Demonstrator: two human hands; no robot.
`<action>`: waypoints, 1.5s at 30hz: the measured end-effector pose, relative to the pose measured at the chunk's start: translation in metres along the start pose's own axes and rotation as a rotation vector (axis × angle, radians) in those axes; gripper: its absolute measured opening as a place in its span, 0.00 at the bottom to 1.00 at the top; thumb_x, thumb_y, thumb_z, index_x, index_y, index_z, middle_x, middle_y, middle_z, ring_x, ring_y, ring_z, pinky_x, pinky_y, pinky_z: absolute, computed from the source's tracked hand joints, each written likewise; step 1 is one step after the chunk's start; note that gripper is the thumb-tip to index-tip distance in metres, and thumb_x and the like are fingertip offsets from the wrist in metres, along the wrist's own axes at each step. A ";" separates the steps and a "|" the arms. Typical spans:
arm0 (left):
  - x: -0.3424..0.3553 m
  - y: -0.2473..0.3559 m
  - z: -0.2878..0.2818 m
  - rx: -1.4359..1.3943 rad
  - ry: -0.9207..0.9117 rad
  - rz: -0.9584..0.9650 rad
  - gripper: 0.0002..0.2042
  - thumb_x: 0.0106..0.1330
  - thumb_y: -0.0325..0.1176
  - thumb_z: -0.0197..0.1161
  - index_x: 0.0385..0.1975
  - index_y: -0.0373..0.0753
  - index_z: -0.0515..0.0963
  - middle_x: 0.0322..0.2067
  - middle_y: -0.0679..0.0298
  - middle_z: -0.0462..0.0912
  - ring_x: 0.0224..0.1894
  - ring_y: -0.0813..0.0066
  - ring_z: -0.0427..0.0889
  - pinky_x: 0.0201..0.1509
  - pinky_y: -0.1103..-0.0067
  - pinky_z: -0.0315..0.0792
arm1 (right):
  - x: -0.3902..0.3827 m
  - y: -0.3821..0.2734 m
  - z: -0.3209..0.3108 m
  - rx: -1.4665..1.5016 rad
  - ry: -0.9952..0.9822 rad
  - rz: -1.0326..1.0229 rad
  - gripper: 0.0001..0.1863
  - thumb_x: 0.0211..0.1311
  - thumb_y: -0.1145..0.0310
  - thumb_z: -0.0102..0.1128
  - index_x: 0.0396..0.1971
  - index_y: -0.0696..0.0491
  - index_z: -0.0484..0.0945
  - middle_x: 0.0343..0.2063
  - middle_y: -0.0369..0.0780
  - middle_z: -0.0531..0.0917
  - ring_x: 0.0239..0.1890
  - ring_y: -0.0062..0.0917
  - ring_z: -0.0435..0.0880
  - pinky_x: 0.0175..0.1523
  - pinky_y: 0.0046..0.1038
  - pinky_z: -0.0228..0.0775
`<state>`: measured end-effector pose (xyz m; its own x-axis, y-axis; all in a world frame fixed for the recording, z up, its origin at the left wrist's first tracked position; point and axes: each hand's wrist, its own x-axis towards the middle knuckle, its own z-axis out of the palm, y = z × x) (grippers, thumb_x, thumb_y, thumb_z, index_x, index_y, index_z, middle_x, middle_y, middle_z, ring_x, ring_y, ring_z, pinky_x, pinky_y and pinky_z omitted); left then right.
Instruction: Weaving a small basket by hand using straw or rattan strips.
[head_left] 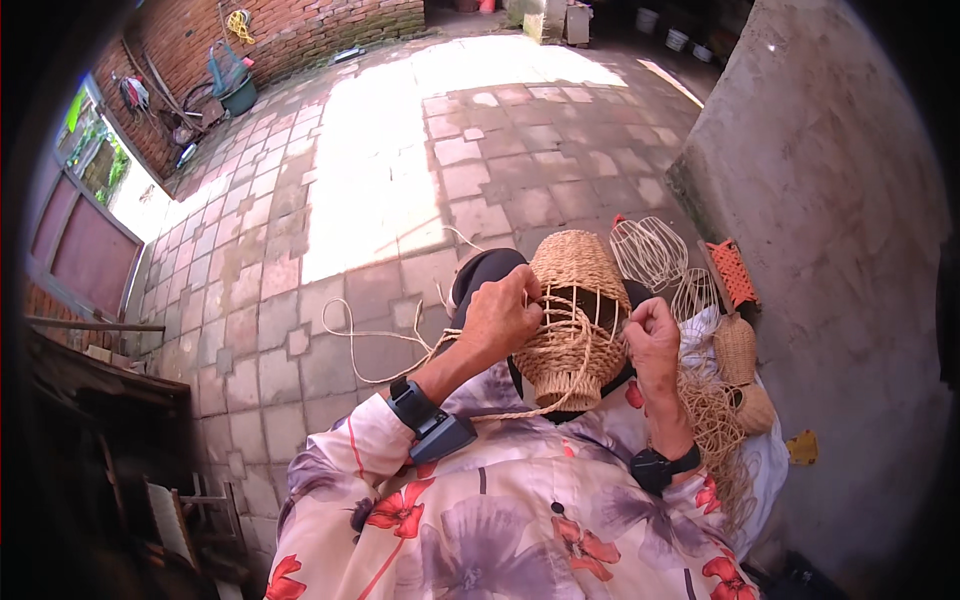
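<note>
The person is sitting w/ a half-woven basket point(577, 320) in the lap, a wire frame partly covered in tan fibre: top and bottom bands are woven, the middle is showing bare wire. The left hand point(497, 318) is curling over the basket's left side, fingers pinching a cord point(385, 338) against the wire. That cord is looping out to the left over the paved floor point(330, 200) and back under the basket. The right hand point(652, 335) is closing in a loose fist at the basket's right edge, gripping strands there (exact pinch can't be told, fingers are folding inward). Both wrists are wearing dark bands; the left one is carrying a small dark device point(440, 436).

Just right of the basket, two bare wire frames point(650, 252) are lying beside an orange stool point(734, 272). Below them, two finished small baskets point(738, 350) are resting on a white sack, w/ a bundle of loose fibre point(715, 425) trailing down by the right forearm. A plastered wall point(830, 220) is rising on the right.
</note>
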<state>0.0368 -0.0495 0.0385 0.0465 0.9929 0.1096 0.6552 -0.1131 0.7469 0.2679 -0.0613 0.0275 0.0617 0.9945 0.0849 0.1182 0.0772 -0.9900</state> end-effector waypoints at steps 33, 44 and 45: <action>-0.043 -0.242 -0.275 0.472 0.493 -0.402 0.21 0.54 0.26 0.63 0.49 0.50 0.73 0.25 0.65 0.77 0.30 0.73 0.78 0.32 0.74 0.72 | 0.002 0.012 -0.012 0.142 -0.057 0.161 0.07 0.53 0.82 0.52 0.27 0.53 0.67 0.16 0.28 0.69 0.15 0.07 0.63 0.18 0.13 0.52; -0.004 -0.014 -0.059 -0.041 -0.325 0.160 0.11 0.61 0.36 0.63 0.33 0.33 0.78 0.27 0.56 0.81 0.26 0.66 0.79 0.31 0.73 0.71 | 0.002 0.008 -0.008 0.162 -0.086 0.194 0.07 0.54 0.82 0.53 0.28 0.54 0.68 0.20 0.27 0.70 0.21 0.06 0.65 0.26 0.11 0.55; -0.004 -0.015 -0.058 -0.042 -0.326 0.160 0.11 0.61 0.36 0.63 0.33 0.33 0.78 0.27 0.56 0.81 0.26 0.66 0.79 0.31 0.73 0.71 | 0.002 0.008 -0.008 0.162 -0.085 0.195 0.07 0.54 0.82 0.53 0.28 0.54 0.68 0.20 0.27 0.70 0.21 0.06 0.65 0.26 0.11 0.55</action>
<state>-0.0174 -0.0536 0.0647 0.3882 0.9214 0.0170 0.5893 -0.2624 0.7641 0.2771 -0.0593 0.0202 -0.0169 0.9935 -0.1124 -0.0483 -0.1131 -0.9924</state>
